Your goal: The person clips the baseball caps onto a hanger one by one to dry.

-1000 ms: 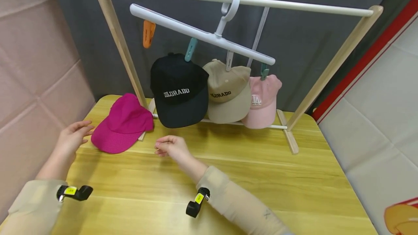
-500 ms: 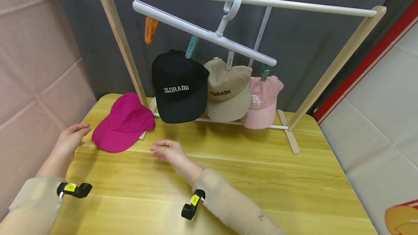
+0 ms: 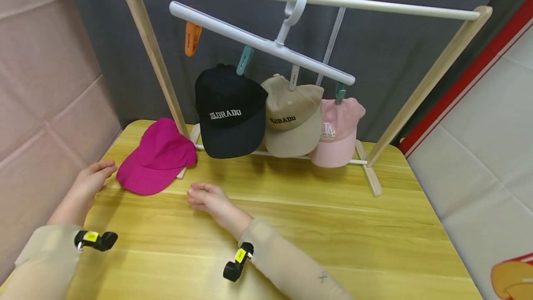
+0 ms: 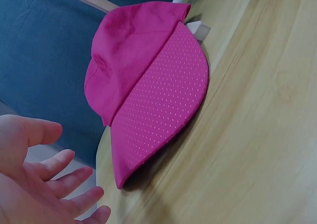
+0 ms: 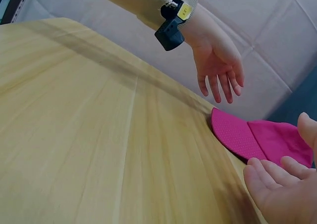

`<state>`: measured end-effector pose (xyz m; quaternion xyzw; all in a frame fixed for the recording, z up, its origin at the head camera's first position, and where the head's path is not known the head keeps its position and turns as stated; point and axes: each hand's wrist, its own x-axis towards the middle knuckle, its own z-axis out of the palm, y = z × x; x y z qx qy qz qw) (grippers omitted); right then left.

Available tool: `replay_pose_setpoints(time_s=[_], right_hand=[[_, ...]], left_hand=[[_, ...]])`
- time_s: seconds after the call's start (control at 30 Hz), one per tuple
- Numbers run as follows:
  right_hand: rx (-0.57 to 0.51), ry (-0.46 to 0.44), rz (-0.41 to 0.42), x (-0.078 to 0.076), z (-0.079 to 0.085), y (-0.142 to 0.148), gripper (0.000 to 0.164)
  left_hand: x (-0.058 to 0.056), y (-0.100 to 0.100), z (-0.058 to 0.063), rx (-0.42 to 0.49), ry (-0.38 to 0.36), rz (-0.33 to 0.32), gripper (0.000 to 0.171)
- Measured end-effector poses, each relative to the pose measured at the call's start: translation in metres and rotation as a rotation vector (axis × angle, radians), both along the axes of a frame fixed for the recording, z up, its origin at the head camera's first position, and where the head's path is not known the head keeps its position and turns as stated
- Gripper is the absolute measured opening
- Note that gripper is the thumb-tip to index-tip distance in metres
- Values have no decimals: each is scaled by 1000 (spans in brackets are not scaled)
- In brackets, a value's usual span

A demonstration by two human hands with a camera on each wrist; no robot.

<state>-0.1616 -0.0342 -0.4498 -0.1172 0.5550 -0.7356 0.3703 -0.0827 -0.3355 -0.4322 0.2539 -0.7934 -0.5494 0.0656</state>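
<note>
A magenta cap (image 3: 156, 159) lies on the table at the left, its dotted brim toward me. My left hand (image 3: 92, 180) hovers just left of the brim, fingers loosely extended and holding nothing; the left wrist view shows a gap between the fingers and the cap (image 4: 143, 85). To the cap's right, my right hand (image 3: 214, 202) is held above the table with relaxed fingers and nothing in them. From a tilted white hanger (image 3: 262, 45) hang a black cap (image 3: 230, 115), a beige cap (image 3: 291, 119) and a pink cap (image 3: 338, 133), each by a clip. An orange clip (image 3: 192, 39) on the hanger's left holds nothing.
A wooden rack with a white top rail (image 3: 374, 7) stands at the back of the table (image 3: 333, 230). Its left foot (image 3: 182, 172) lies partly under the magenta cap. Pale padded walls flank both sides, and a dark curtain (image 3: 399, 45) hangs behind.
My right hand has drawn back a little toward me and to the left. The left hand has barely moved. The hanging caps sway slightly; the magenta cap stays in place.
</note>
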Motion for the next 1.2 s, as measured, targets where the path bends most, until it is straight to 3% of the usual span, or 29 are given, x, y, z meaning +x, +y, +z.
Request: replay_pose_setpoints(time_s=[0.07,0.2,0.27,0.33,0.47,0.53,0.57,0.77,0.87,1.07,1.2], right_hand=[[-3,-15,14,0,-2,1,43],[-3,-39,41,1,-6,2,46],[-2,-42,59,2,-9,2,48],[-1,-43,73,2,-12,2,49],[8,-28,96,3,-15,4,52],[10,-21,106,2,-15,4,53],[14,-14,114,2,-15,4,53],[34,9,158,2,-15,3,57],[39,13,171,1,-14,4,58],[59,20,194,-1,-13,4,62],[91,37,214,-3,-11,3,63]], left_hand=[[-2,-9,-12,0,-11,-2,23],[-6,-36,-50,53,-21,-1,36],[-5,-36,-55,82,-33,0,39],[-2,-30,-52,95,-48,-4,47],[2,-8,-31,38,-102,-21,74],[3,-2,-25,4,-113,-45,77],[2,-1,-25,9,-116,-13,74],[2,-11,-42,17,-86,47,65],[0,-12,-47,-7,-78,45,65],[1,-9,-50,-44,-97,38,76],[3,-13,-59,15,-88,71,83]])
